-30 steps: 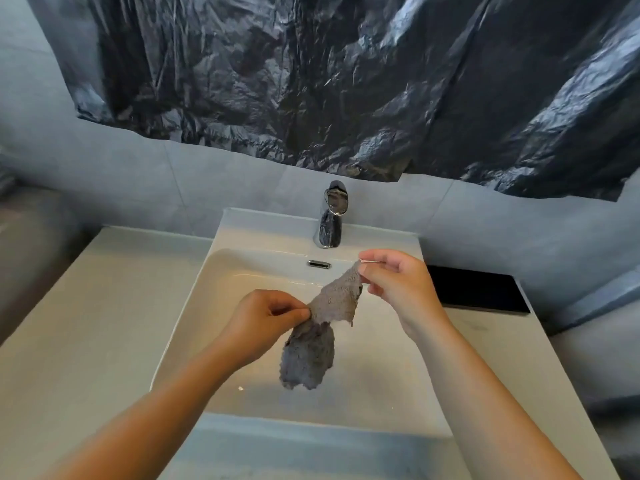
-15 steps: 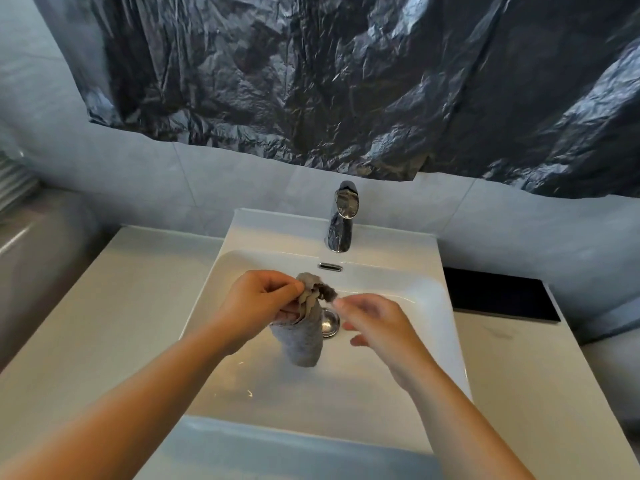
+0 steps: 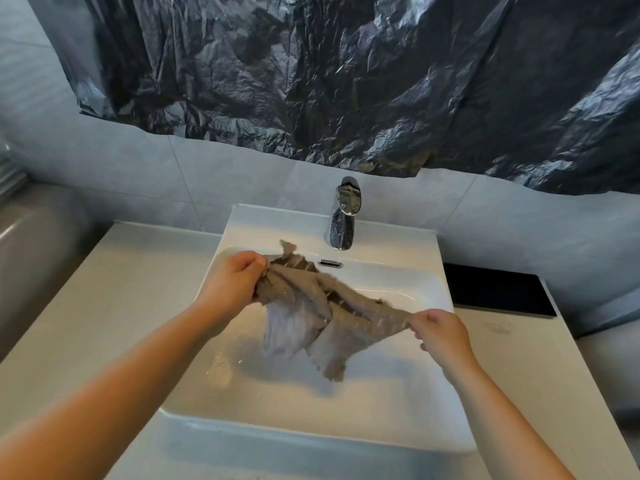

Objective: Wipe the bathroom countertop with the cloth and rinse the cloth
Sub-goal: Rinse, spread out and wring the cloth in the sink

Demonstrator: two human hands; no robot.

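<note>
1 cloth (image 3: 322, 310) — left hand (image 3: 235, 278), right hand (image 3: 440, 332) each pinch an end | 1 sink (image 3: 398, 403) | 1 faucet (image 3: 343, 216)

Bright daylight, motion blur, wide-angle distortion.

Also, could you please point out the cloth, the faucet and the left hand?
cloth (image 3: 313, 301), head view, on its stretched middle folds.
faucet (image 3: 341, 228), head view, on the chrome body below the lever.
left hand (image 3: 235, 282), head view, on the back of the hand.

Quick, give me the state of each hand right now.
Left hand: closed, gripping one end of the cloth.
Right hand: closed, pinching the cloth's other end.
</note>
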